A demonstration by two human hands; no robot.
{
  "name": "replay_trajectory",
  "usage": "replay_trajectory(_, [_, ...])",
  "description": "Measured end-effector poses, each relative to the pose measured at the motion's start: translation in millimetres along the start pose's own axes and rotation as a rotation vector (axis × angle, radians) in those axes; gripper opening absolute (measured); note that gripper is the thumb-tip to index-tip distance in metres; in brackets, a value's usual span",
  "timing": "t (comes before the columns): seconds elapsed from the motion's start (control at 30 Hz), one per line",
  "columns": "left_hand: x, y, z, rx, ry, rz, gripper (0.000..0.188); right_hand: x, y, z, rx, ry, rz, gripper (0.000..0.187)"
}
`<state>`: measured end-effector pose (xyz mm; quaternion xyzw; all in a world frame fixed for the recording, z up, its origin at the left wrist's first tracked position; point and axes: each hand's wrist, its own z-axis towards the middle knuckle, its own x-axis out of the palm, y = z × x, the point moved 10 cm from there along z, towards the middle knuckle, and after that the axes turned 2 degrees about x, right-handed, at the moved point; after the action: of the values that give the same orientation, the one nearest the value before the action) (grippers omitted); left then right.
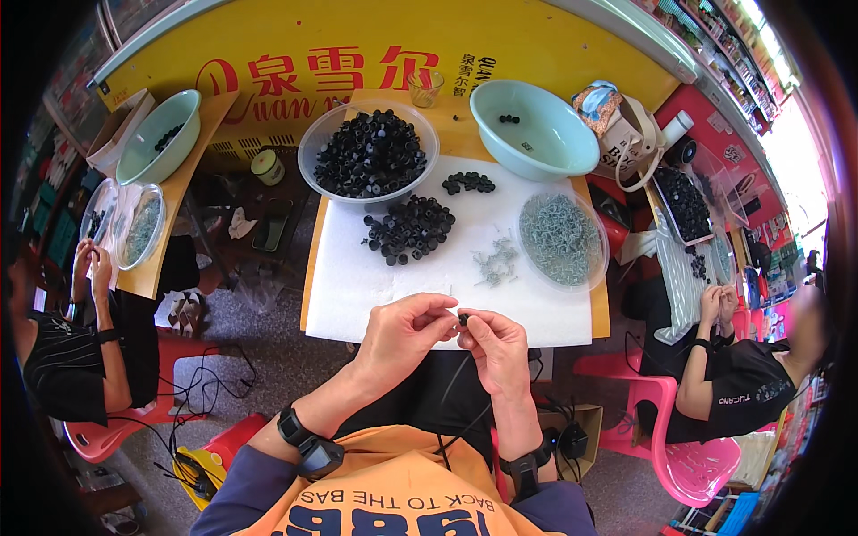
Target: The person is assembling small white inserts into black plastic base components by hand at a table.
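right hand: thumb and finger pinch small black part, above near side of white sheet | left hand: fingertips drawn close, just beside that part; too small to tell whether they grip anything | beyond, on sheet: black-part heap, loose metal pieces at its right

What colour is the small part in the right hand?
Small part: black, best seen in the head view.

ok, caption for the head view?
Right fingers hold a small black part beside left fingers, near a white sheet.
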<state>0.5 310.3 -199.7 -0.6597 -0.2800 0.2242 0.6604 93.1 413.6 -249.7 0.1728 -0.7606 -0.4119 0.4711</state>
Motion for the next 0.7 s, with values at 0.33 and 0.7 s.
replay_trajectory(0.33, [1, 7, 2, -0.006, 0.04, -0.106, 0.02, 0, -6, 0, 0.073, 0.034, 0.062, 0.023])
replay_trajectory(0.7, [-2, 10, 4, -0.031, 0.016, -0.07, 0.021, 21, 37, -14, -0.335, -0.077, -0.611, 0.021])
